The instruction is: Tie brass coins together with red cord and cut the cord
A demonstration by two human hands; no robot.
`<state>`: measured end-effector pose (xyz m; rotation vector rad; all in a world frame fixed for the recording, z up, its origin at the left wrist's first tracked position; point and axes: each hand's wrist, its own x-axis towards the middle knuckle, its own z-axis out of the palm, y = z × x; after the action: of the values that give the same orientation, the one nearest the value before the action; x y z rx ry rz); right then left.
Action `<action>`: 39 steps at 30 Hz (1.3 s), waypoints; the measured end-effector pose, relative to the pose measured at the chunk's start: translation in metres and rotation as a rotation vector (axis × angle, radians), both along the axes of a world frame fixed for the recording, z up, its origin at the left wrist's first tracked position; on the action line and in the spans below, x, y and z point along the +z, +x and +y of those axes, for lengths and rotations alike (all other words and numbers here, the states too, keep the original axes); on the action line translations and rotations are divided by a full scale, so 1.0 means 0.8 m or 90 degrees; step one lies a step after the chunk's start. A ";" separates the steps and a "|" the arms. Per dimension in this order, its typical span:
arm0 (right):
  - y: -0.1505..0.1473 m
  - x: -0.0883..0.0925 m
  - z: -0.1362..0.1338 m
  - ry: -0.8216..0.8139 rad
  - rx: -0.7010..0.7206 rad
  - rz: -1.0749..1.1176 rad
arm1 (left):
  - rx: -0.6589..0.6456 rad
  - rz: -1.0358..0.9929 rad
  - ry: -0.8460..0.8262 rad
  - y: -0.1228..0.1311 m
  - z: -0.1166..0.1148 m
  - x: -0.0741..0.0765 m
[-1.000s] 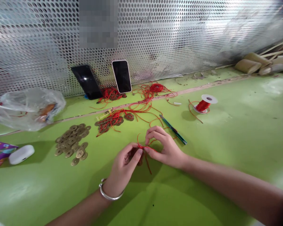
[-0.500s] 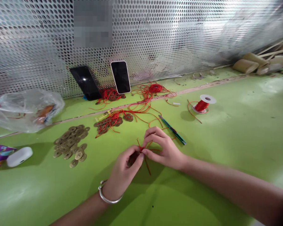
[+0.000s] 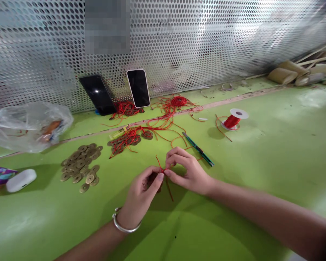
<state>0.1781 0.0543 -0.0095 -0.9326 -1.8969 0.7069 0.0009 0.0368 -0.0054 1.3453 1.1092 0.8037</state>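
Just above the green table, my left hand (image 3: 142,192) pinches a red cord (image 3: 169,189) between thumb and forefinger, and part of a dark coin (image 3: 159,189) shows beneath its fingers. My right hand (image 3: 188,170) meets it fingertip to fingertip, its thumb and fingers closed on the same cord. One cord end stands up above the fingers and another hangs down below them. A knot between the fingertips is mostly hidden. Left of the hands lies a pile of holed brass coins (image 3: 83,163). Behind them sit coins strung with red cord (image 3: 126,142).
A green craft knife (image 3: 198,149) lies beyond my right hand, with a spool of red cord (image 3: 233,119) further right. Two phones (image 3: 138,88) lean on the perforated metal screen (image 3: 179,43). At left are a plastic bag (image 3: 29,127) and a white case (image 3: 21,180).
The upper cord end has shifted slightly left, and the cord end that stuck out right under my right fingers no longer shows. Both hands stay together in nearly the same place.
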 end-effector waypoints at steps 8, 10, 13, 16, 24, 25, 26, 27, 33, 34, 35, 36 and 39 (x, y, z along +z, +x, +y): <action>-0.002 0.009 -0.023 0.441 0.049 -0.122 | 0.048 -0.059 -0.017 0.001 0.004 -0.004; -0.008 0.005 -0.030 0.504 0.169 -0.171 | 0.083 -0.065 -0.012 0.000 0.005 -0.005; -0.015 -0.006 -0.032 0.451 0.224 -0.256 | 0.125 -0.077 0.007 -0.001 0.006 -0.006; -0.013 -0.011 -0.024 0.309 0.146 -0.274 | 0.125 -0.090 0.023 -0.001 0.006 -0.007; -0.003 -0.008 -0.009 -0.118 -0.005 -0.133 | 0.029 -0.001 0.035 0.000 0.001 0.004; -0.002 -0.008 -0.008 -0.121 0.007 -0.120 | 0.022 0.001 0.037 0.000 0.000 0.004; -0.002 -0.008 -0.007 -0.117 0.020 -0.109 | 0.020 0.004 0.036 0.000 -0.001 0.005; -0.002 -0.008 -0.006 -0.107 0.033 -0.103 | 0.019 0.007 0.036 0.000 -0.001 0.005; 0.001 -0.007 -0.001 -0.033 0.070 -0.123 | 0.013 0.021 0.043 0.002 0.001 0.008; 0.001 -0.008 -0.001 -0.029 0.065 -0.130 | 0.020 0.020 0.045 0.001 0.001 0.008; 0.001 -0.009 -0.001 -0.028 0.060 -0.137 | 0.031 0.020 0.048 0.001 0.002 0.008; 0.000 -0.010 -0.001 -0.028 0.055 -0.142 | 0.046 0.020 0.051 0.000 0.002 0.007; -0.002 -0.013 -0.002 -0.022 0.059 -0.144 | 0.085 0.015 0.054 -0.001 0.004 0.005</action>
<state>0.1762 0.0525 -0.0201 -0.9864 -2.1428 0.7158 -0.0001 0.0402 -0.0018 1.3647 1.2051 0.9444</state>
